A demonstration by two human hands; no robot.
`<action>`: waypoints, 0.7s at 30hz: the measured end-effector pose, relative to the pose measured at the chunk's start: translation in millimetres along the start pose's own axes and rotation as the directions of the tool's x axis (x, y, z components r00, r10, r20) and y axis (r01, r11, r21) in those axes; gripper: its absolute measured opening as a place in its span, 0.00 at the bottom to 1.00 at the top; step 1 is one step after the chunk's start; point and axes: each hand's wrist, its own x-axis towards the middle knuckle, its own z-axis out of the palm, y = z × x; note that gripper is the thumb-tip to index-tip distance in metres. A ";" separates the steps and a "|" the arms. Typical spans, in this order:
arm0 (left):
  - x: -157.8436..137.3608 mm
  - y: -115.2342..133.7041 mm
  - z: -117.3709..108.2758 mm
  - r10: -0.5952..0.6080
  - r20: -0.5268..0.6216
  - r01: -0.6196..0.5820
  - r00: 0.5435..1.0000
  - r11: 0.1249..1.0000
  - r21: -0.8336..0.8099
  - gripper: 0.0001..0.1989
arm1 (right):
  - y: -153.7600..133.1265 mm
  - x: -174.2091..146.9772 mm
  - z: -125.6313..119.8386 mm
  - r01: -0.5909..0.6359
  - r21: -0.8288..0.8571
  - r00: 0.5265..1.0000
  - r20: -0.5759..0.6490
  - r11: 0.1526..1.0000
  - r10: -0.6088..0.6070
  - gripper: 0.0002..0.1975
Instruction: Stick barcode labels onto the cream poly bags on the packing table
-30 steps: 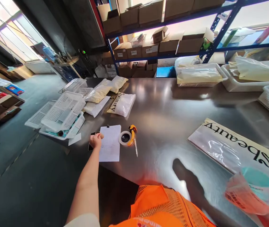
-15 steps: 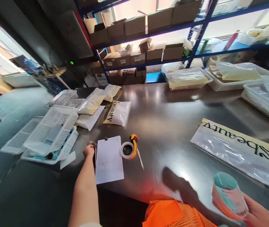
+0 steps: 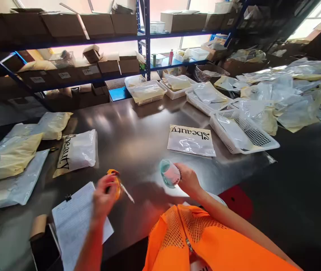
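My right hand (image 3: pixel 188 180) is closed around a rolled-up teal and clear plastic-wrapped item (image 3: pixel 170 173), holding it above the metal table. My left hand (image 3: pixel 104 195) is slightly blurred, its fingers bent but apart, over the right side of the paper sheets (image 3: pixel 74 210). Just beyond those fingers lies an orange tape dispenser (image 3: pixel 117 186), partly hidden by them. A white pen (image 3: pixel 127 193) rests beside the dispenser. Farther ahead, a flat printed plastic bag (image 3: pixel 191 141) lies on the table.
On the left are a filled printed bag (image 3: pixel 77 150) and several packed bags (image 3: pixel 12 154). A black box (image 3: pixel 46 248) with a brown roll (image 3: pixel 38 226) stands by the papers. White baskets (image 3: pixel 251 148) and heaped bags (image 3: pixel 287 94) fill the right; shelves (image 3: pixel 148 56) with cartons stand behind.
The view has swung right. My left hand has moved from the papers' left edge to the tape dispenser on their right. My right hand still holds the rolled item, now nearer the middle.
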 end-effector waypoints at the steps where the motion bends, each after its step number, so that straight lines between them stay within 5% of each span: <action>1: -9.3 14.3 16.5 0.113 0.114 -0.102 0.987 0.990 -0.098 0.20 | -5.6 -1.7 1.9 0.004 -0.017 1.000 0.022 1.000 -0.003 0.14; 3: -27.0 43.3 50.2 0.277 0.204 -0.241 0.939 0.952 -0.187 0.22 | -13.6 -5.3 2.7 -0.007 -0.042 0.997 0.072 0.999 0.010 0.12; 6: -47.3 74.7 84.5 0.378 -0.156 -0.375 0.912 0.926 0.050 0.15 | -14.6 -12.1 0.3 -0.066 -0.116 0.994 0.076 0.991 0.075 0.14; 8: -53.9 83.3 91.5 0.452 -0.188 -0.420 0.872 0.888 0.188 0.12 | -9.5 -18.2 -1.3 -0.094 -0.171 0.994 0.045 0.981 0.103 0.15; 10: -52.8 85.2 90.3 0.429 -0.026 -0.419 0.903 0.892 0.173 0.18 | -3.1 -25.4 -2.3 -0.094 -0.199 0.994 0.030 0.975 0.102 0.14; 13: -38.6 82.6 86.0 0.240 0.213 -0.231 0.947 0.971 -0.067 0.33 | 4.4 -36.7 -3.5 0.001 -0.183 0.998 0.068 0.983 0.011 0.12; 18: -14.7 76.3 84.2 0.173 0.478 0.057 0.861 0.902 -0.429 0.30 | 7.5 -50.2 -7.5 0.199 -0.097 0.966 0.185 0.975 -0.179 0.09; 21: -13.9 76.6 80.5 0.202 0.524 0.057 0.828 0.898 -0.436 0.20 | 7.4 -55.0 -7.3 0.181 0.023 0.965 0.187 0.983 -0.182 0.12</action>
